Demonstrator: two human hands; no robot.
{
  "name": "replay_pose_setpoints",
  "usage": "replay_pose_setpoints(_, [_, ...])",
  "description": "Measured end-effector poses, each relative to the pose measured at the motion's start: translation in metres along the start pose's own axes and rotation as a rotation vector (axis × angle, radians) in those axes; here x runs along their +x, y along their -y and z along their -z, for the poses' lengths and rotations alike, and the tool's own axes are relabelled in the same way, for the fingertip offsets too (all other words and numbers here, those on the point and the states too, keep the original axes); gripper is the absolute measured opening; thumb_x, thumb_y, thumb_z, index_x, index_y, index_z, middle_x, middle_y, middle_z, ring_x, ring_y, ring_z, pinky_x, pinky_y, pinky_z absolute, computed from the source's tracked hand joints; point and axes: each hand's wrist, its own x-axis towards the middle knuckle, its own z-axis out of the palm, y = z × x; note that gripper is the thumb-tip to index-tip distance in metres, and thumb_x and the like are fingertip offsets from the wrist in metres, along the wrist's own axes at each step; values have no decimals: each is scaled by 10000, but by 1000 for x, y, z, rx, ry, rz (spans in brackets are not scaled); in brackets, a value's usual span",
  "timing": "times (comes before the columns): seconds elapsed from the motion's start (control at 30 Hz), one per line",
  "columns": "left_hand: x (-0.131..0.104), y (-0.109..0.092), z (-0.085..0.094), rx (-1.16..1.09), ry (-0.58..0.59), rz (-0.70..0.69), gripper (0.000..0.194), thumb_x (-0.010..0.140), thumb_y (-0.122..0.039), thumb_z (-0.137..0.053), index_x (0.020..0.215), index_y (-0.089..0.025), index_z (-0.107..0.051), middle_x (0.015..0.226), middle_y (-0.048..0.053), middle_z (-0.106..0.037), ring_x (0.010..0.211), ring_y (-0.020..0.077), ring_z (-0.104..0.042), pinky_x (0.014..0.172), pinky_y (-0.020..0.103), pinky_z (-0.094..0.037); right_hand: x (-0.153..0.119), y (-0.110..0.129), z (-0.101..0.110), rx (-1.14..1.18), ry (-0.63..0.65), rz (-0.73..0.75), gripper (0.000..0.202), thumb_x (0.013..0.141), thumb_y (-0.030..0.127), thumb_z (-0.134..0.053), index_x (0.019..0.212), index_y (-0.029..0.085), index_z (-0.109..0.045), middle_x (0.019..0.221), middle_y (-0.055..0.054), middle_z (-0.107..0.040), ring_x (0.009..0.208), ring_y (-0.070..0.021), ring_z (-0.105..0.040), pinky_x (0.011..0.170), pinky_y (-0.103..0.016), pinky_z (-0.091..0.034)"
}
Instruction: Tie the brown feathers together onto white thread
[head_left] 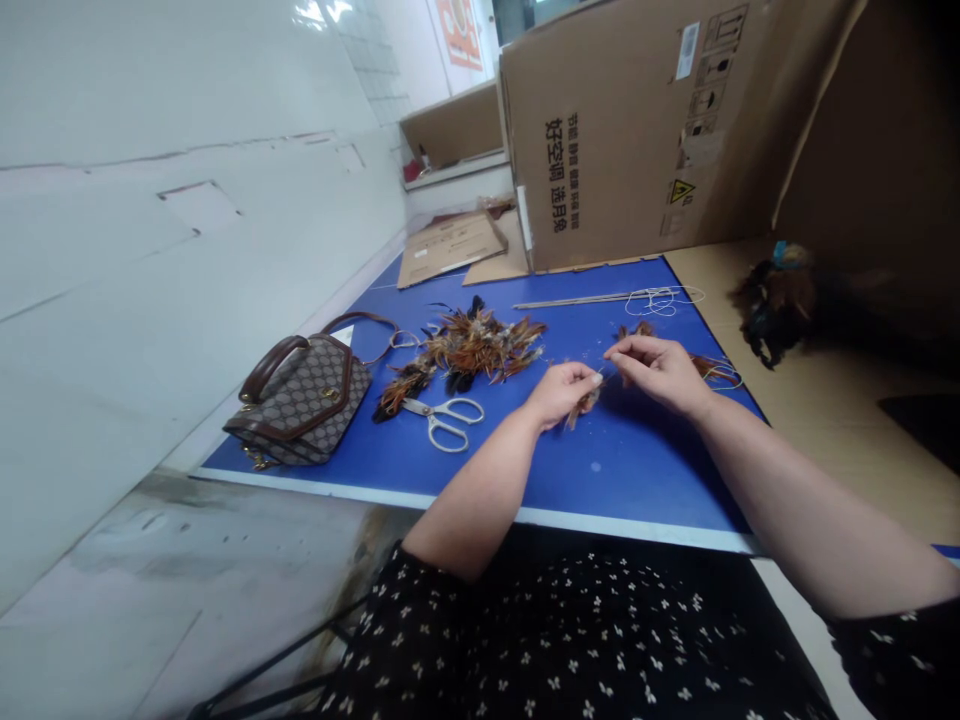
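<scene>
My left hand is closed on a small feather bundle, whose brown tips hang below the fingers. Just to its right, my right hand is pinched, thumb against forefinger; a thin strand seems to run between the hands, too fine to make out well. Behind my right hand lie more brown feathers. A large pile of brown and black feathers rests left of my hands on the blue table. Silver scissors lie open in front of that pile.
A patterned handbag stands at the table's left. Thin sticks and loose white string lie towards the back. A large cardboard box rises behind, with flat cardboard beside it. Dark feathers sit on the wooden surface at right.
</scene>
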Motion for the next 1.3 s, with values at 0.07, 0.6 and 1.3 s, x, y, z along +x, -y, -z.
replay_pose_setpoints(0.07, [-1, 1, 1, 49, 27, 16, 419, 792, -513, -826, 848, -154, -618, 608, -18, -590, 469, 80, -517, 503, 229, -411, 0, 4, 4, 25, 18, -7, 311, 886, 512, -716, 948, 209, -742, 637, -13, -641, 554, -164, -568, 537, -303, -442])
replay_pose_setpoints(0.6, [-6, -3, -5, 345, 274, 55, 313, 872, -438, -725, 848, -146, -613, 666, -28, -570, 559, 66, -503, 550, 213, -391, -4, 16, -1, 42, 174, 43, 344, 859, 531, -753, 943, 198, -749, 805, -48, -720, 682, -188, -632, 623, -308, -505])
replay_pose_setpoints(1.3, [1, -5, 0, -94, -18, -18, 406, 715, -459, -866, 841, -142, -646, 650, -22, -594, 480, 66, -506, 499, 234, -390, -2, 9, -4, -223, -11, 194, 186, 881, 391, -712, 862, 208, -694, 794, -38, -659, 634, -166, -560, 626, -325, -458])
